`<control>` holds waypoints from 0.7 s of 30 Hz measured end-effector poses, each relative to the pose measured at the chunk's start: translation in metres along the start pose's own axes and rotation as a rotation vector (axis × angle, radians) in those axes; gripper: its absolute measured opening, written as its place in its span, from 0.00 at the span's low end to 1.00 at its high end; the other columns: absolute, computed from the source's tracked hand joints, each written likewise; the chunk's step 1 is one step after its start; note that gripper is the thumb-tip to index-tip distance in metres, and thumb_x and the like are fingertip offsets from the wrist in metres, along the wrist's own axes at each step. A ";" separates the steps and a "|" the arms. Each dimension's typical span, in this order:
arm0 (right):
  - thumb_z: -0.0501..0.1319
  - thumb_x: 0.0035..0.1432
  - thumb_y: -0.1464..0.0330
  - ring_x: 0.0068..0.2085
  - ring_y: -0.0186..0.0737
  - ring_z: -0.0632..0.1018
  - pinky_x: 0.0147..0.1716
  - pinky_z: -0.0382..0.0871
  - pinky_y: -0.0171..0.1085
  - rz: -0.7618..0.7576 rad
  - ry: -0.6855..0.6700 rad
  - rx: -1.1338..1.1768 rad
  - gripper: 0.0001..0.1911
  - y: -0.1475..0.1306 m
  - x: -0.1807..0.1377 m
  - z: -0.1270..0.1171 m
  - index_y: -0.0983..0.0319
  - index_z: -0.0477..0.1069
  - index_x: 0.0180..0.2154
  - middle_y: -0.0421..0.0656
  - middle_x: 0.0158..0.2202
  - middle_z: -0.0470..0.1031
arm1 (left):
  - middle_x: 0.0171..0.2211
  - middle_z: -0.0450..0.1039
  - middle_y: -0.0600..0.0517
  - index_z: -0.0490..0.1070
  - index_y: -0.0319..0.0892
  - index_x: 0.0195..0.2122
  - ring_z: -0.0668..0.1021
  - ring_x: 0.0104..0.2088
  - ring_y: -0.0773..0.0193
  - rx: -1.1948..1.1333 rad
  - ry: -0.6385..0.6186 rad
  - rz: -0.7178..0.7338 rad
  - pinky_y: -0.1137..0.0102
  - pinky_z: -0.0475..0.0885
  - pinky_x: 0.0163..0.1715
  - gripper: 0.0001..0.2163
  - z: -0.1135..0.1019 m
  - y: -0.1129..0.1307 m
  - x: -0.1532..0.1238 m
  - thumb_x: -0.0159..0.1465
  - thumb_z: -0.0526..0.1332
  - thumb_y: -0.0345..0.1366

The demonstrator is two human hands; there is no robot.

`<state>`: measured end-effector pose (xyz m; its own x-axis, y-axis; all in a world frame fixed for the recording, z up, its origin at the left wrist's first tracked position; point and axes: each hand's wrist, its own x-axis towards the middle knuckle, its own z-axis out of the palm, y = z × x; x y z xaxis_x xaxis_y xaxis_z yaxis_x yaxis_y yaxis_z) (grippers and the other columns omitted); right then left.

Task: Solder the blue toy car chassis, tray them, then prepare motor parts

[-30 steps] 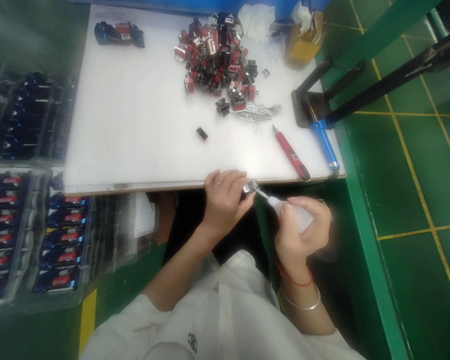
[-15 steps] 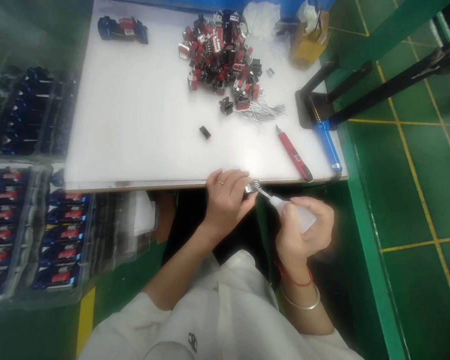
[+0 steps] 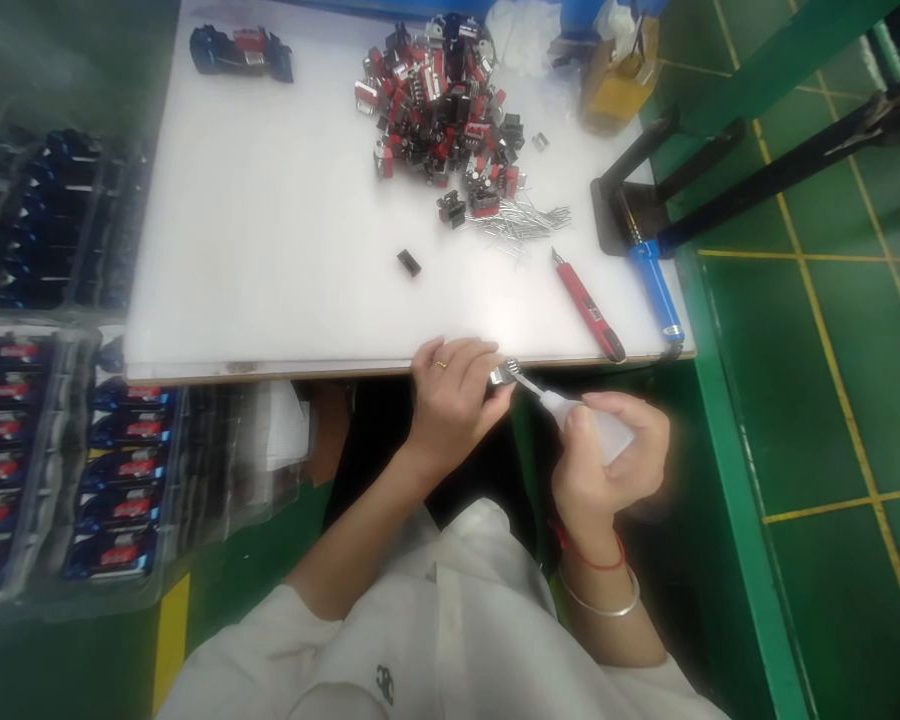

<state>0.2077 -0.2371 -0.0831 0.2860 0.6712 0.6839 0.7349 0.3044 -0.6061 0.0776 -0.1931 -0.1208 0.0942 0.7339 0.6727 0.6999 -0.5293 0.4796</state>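
At the front edge of the white work table [image 3: 270, 290], my left hand [image 3: 454, 395] is closed on a small silvery metal part [image 3: 504, 373], mostly covered by the fingers. My right hand [image 3: 611, 465] is wrapped round a white squeeze bottle [image 3: 609, 430] with a thin nozzle. The nozzle points left, its tip at the metal part; whether they touch I cannot tell. A small black piece [image 3: 409, 263] lies on the table beyond my left hand. A red utility knife [image 3: 589, 308] rests near the right front corner.
A heap of red, black and silver parts [image 3: 439, 110] covers the table's back middle, with thin metal pins [image 3: 521, 222] beside it. A blue-handled soldering iron [image 3: 656, 285] sits in a black stand at right. Trays of blue-and-red assemblies [image 3: 131, 470] stand at left. A yellow box [image 3: 621, 85] is behind.
Both hands, the bottle and the metal part keep practically the same positions. The table and trays appear shifted very slightly left in the view.
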 end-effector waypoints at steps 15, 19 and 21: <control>0.64 0.58 0.74 0.28 0.33 0.75 0.24 0.69 0.33 -0.008 -0.010 0.019 0.05 -0.001 0.001 -0.002 0.62 0.73 0.38 0.39 0.32 0.76 | 0.41 0.82 0.49 0.72 0.44 0.40 0.82 0.45 0.56 -0.044 -0.060 -0.047 0.58 0.64 0.54 0.05 -0.002 0.000 0.000 0.62 0.64 0.31; 0.64 0.58 0.74 0.28 0.32 0.75 0.24 0.68 0.33 -0.021 0.000 0.002 0.05 -0.002 0.001 -0.002 0.62 0.73 0.39 0.39 0.32 0.75 | 0.41 0.82 0.49 0.72 0.44 0.40 0.82 0.44 0.57 -0.021 -0.025 -0.029 0.58 0.64 0.54 0.05 -0.001 0.000 -0.001 0.63 0.64 0.32; 0.64 0.58 0.73 0.28 0.33 0.75 0.24 0.68 0.33 -0.015 0.001 0.001 0.05 -0.002 0.001 -0.001 0.62 0.73 0.38 0.39 0.31 0.75 | 0.41 0.82 0.49 0.72 0.43 0.41 0.82 0.44 0.57 -0.022 -0.010 -0.020 0.58 0.64 0.54 0.06 0.000 0.000 -0.001 0.63 0.64 0.32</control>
<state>0.2075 -0.2379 -0.0808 0.2755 0.6662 0.6930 0.7385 0.3148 -0.5962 0.0773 -0.1941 -0.1213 0.0875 0.7486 0.6572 0.6858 -0.5238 0.5054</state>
